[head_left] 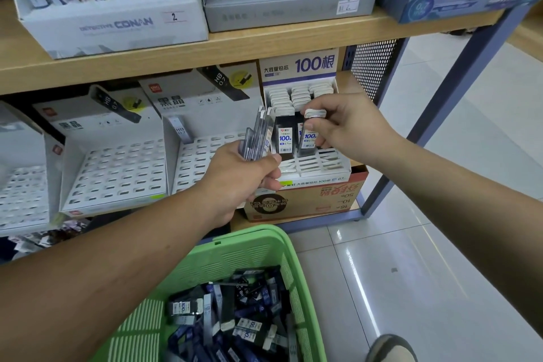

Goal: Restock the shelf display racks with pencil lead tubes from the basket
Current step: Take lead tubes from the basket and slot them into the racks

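A: Left hand?
B: Left hand (244, 182) sits near frame centre, fingers curled tight round a bundle of lead tubes (258, 135). The tubes fan up toward 12 o'clock.

A: Right hand?
B: Right hand (343, 123) is at 2 o'clock from the left one, thumb and fingers pinching a single tube (308, 135) by its white cap. The tube is upright, with its lower end down among the front slots of the 100-count rack (320, 167). Cannot tell if it is fully seated.

A: What is the rack's state?
B: One standing tube (284, 138) is just at 9 o'clock of the pinched one. White-capped rows (296, 94) fill the back, toward 12 o'clock. The rack rests on a brown carton (317, 200).

A: Where is the supply?
B: In the green basket (244, 247) at 6 o'clock of the frame, below the left forearm. Loose tubes (235, 317) are heaped in its bottom, lying every way.

A: What else is there?
B: Two slotted white racks (117, 173) stand at 9 o'clock of the hands. A wooden shelf (264, 41) runs above at 12 o'clock, carrying a Conan box (117, 23). A shoe (390, 348) shows at 5 o'clock, on glossy tile.
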A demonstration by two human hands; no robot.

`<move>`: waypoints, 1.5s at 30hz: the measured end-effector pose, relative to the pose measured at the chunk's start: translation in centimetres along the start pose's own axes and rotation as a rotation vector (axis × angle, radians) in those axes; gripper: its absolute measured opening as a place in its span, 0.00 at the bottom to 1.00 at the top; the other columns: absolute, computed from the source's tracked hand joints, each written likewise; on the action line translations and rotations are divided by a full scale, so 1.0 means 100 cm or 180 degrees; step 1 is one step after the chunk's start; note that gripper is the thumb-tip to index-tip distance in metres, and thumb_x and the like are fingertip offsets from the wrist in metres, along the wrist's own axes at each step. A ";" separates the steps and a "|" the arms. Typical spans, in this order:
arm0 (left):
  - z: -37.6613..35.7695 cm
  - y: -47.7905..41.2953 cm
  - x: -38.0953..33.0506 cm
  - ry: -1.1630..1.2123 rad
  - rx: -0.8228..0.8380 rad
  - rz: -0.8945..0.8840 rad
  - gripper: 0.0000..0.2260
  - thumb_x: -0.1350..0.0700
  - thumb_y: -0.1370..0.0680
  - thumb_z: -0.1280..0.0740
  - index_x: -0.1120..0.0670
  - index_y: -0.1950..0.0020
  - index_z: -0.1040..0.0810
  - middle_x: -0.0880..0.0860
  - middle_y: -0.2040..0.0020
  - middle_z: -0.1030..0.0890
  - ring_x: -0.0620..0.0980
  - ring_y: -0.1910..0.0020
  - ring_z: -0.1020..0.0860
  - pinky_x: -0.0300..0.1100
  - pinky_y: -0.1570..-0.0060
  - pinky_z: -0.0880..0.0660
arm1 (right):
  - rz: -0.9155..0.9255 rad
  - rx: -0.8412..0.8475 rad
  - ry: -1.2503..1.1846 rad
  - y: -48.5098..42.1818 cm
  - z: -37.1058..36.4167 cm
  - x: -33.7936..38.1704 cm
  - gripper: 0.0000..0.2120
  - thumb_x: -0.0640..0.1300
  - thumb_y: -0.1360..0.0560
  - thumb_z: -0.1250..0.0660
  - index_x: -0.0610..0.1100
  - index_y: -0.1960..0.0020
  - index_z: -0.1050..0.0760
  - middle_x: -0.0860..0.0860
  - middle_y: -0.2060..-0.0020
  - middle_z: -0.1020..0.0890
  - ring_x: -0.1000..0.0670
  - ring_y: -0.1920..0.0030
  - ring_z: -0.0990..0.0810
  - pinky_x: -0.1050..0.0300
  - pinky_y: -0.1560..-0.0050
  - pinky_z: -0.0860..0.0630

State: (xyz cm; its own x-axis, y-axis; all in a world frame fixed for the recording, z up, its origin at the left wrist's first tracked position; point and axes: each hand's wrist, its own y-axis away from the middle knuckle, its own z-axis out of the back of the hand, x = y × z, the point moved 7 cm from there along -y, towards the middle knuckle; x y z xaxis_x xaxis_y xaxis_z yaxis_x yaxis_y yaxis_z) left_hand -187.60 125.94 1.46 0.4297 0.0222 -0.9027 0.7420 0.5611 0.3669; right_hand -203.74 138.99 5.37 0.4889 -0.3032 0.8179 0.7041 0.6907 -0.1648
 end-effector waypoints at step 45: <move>-0.031 -0.007 -0.001 0.0031 0.0259 -0.0094 0.13 0.50 0.21 0.26 0.58 0.43 0.21 0.52 0.63 0.15 0.50 0.66 0.16 0.38 0.76 0.34 | 0.0020 -0.0125 -0.0538 0.009 0.038 -0.021 0.12 0.33 0.22 0.29 0.50 0.50 0.22 0.39 0.55 0.18 0.44 0.63 0.15 0.52 0.63 0.17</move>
State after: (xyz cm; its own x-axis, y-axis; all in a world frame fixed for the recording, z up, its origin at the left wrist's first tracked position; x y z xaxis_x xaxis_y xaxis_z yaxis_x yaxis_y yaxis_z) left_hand -189.75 128.16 0.64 0.4022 0.0149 -0.9154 0.7939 0.4924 0.3568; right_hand -206.10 142.75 5.55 0.4021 -0.1820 0.8973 0.7225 0.6651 -0.1889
